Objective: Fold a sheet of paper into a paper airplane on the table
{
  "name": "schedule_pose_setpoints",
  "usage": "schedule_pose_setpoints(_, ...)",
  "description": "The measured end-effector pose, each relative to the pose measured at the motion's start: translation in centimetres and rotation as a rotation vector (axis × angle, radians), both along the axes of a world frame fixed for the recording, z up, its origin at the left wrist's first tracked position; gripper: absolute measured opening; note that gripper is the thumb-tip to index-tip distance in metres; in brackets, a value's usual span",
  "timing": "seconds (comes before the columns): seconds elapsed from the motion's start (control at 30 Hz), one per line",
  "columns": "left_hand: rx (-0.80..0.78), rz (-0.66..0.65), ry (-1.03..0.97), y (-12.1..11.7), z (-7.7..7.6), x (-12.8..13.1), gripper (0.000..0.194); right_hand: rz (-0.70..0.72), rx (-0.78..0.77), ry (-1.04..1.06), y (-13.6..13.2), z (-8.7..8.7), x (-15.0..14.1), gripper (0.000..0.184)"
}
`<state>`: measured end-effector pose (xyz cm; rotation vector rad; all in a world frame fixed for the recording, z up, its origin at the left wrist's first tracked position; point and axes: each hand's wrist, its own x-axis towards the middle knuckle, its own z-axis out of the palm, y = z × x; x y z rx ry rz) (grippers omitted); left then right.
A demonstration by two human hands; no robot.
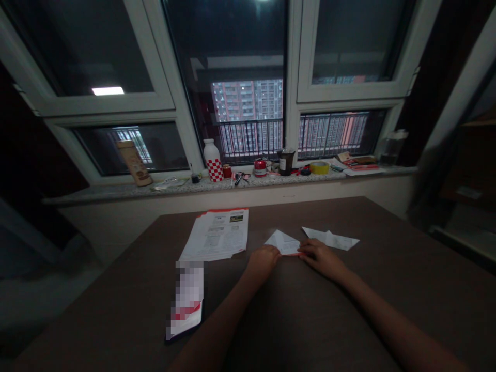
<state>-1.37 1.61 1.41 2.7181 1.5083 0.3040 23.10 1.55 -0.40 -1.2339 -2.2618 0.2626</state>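
Observation:
A folded sheet of printed paper (283, 243), peaked at its far side and red along its near edge, lies on the brown table (329, 320). My left hand (265, 257) has its left corner, fingers curled together at the edge. At the opposite corner, my right hand (318, 255) pinches the paper, its fingers bent over it. Just beyond my right hand rests a finished-looking folded paper boat (332, 239), lying apart from the sheet. The undersides of both hands are hidden.
Printed sheets (219, 235) are stacked at the back left of the table. A phone (188, 305) with a blurred screen lies nearer, left of my left forearm. On the windowsill (174, 191) stand a checkered bottle (213, 161), a tan flask (134, 163) and a yellow tape roll (320, 168).

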Motion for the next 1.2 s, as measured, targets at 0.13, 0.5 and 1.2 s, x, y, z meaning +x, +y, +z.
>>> schedule_pose_setpoints(0.13, 0.017, 0.033, 0.02, -0.1, 0.0, 0.1, 0.027, 0.009, 0.021, 0.002, 0.0, 0.2, -0.1, 0.025)
schedule_pose_setpoints(0.5, 0.039, 0.071, -0.001, -0.2, 0.4, 0.0, 0.03, -0.055, 0.003, 0.022, 0.2, 0.7, -0.4, 0.032)
schedule_pose_setpoints(1.2, -0.053, 0.174, -0.095, 0.5, 1.3, -1.6, 0.026, -0.069, -0.013, -0.008, 0.5, 0.4, 0.2, 0.028)
